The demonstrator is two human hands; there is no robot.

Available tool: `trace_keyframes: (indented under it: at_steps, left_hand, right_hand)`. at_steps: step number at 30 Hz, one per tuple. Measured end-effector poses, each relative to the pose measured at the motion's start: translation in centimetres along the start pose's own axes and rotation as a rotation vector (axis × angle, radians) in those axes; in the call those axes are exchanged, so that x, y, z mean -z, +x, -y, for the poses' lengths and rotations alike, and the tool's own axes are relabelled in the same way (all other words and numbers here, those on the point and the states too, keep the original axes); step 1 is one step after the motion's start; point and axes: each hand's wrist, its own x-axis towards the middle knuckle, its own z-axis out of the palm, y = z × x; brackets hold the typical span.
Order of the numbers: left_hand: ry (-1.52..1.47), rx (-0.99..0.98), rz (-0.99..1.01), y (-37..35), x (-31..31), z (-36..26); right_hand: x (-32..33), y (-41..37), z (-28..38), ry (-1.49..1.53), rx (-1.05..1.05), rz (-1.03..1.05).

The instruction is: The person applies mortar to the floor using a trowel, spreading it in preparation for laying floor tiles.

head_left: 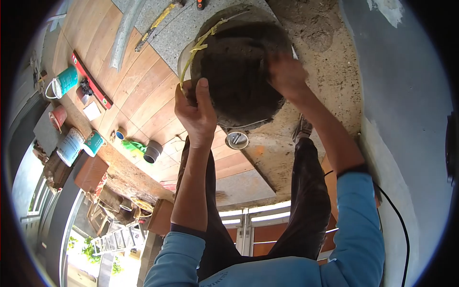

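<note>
A round, dark tub (239, 107) caked with grey-brown dirt is in front of me, its opening facing up toward the camera. My left hand (196, 107) pinches its left rim, with the thumb over the edge and the fingers curled behind. A ragged yellow strip (200, 45) runs along the rim from that hand toward the top. At the tub's right inner side is my right hand (287, 74), smeared by motion. Whether its fingers hold anything cannot be made out.
Sandy rubble (325, 71) covers the ground at right, beside a grey wall (401, 95). On the wood-look floor tiles at left lie a red level (92, 80), a teal bucket (67, 81) and a black cup (153, 151). A small tin (236, 140) stands near my feet. A black cable (399, 215) hangs at right.
</note>
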Motion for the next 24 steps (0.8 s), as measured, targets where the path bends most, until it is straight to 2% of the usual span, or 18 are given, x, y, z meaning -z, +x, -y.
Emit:
trace_keyframes:
  at_steps: [1, 4, 8, 11, 17, 20, 23, 24]
  left_hand:
    - [0.013, -0.003, 0.007, -0.2, -0.2, -0.2]
    - [0.048, -0.036, 0.015, -0.6, -0.1, 0.8]
    - [0.054, -0.042, -0.010, -0.5, 0.2, 1.0]
    - [0.071, -0.053, 0.022, -0.7, 0.2, 0.9]
    - [0.090, -0.102, 0.070, -2.0, -1.3, 0.6]
    - [0.113, -0.086, 0.083, -2.0, -1.6, -0.1]
    - [0.102, -0.022, 0.088, -2.2, -1.7, -0.7]
    - [0.092, 0.000, 0.091, -2.1, -1.7, -0.9]
  right_hand:
    - [-0.6, 1.5, 0.1, -0.125, 0.117, 0.071]
    - [-3.3, 3.8, -1.8, 0.222, 0.368, -0.073]
    - [-3.9, 4.2, -2.9, 0.106, 0.398, 0.375]
    - [-6.7, 3.1, -3.8, 0.282, 0.416, 0.316]
    - [-7.0, 1.1, -1.6, 0.584, 0.010, 0.744]
    - [-4.4, 0.3, -1.8, 0.818, -0.155, 0.908]
    - [-2.8, -1.3, -2.4, 0.880, -0.162, 0.913]
    - [-3.4, -2.3, -2.5, 0.937, -0.089, 0.810]
